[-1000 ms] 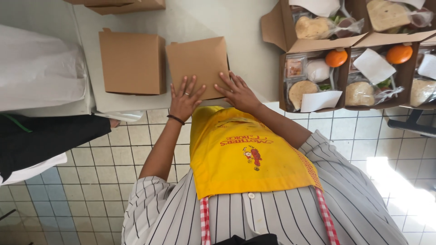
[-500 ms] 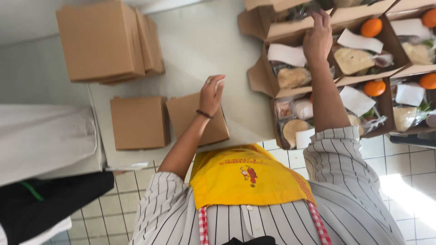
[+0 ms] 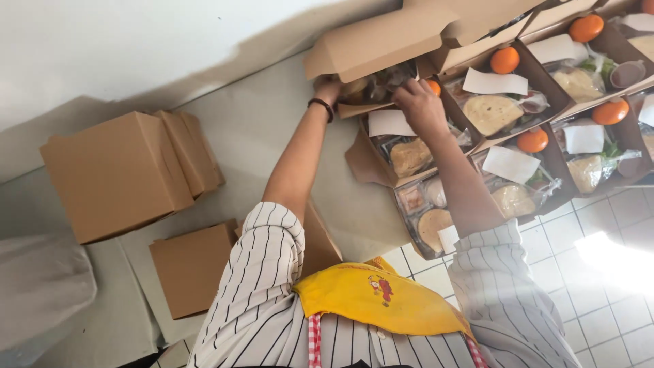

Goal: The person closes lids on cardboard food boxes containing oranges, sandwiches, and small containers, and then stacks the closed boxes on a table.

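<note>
Both hands reach up toward 12 o'clock into an open meal box [image 3: 381, 82], the farthest of a row of brown card boxes on the pale table [image 3: 272, 129].

Left hand [image 3: 328, 90]: at the box's left edge, under the raised lid [image 3: 381, 41], fingers curled against the card wall; dark band on the wrist. Whether it grips or only steadies, cannot tell.

Right hand [image 3: 421, 103]: at the box's right side, fingers bent down over the wrapped contents; grip hidden, cannot tell what it pinches.

Nearby: at 3 o'clock, more open boxes with an orange fruit [image 3: 505, 60], a white napkin [image 3: 494, 82] and a bagged flatbread [image 3: 492, 112]. At 9 o'clock a stack of closed boxes [image 3: 116, 174]; a single closed box [image 3: 193, 267] at 7 o'clock.

Handling judgement: thin card, light, flexes if squeezed; lid hinges loosely. Best held low on opposite side walls or under the base, level, since the round fruit would roll and the clear wrap looks slippery.
</note>
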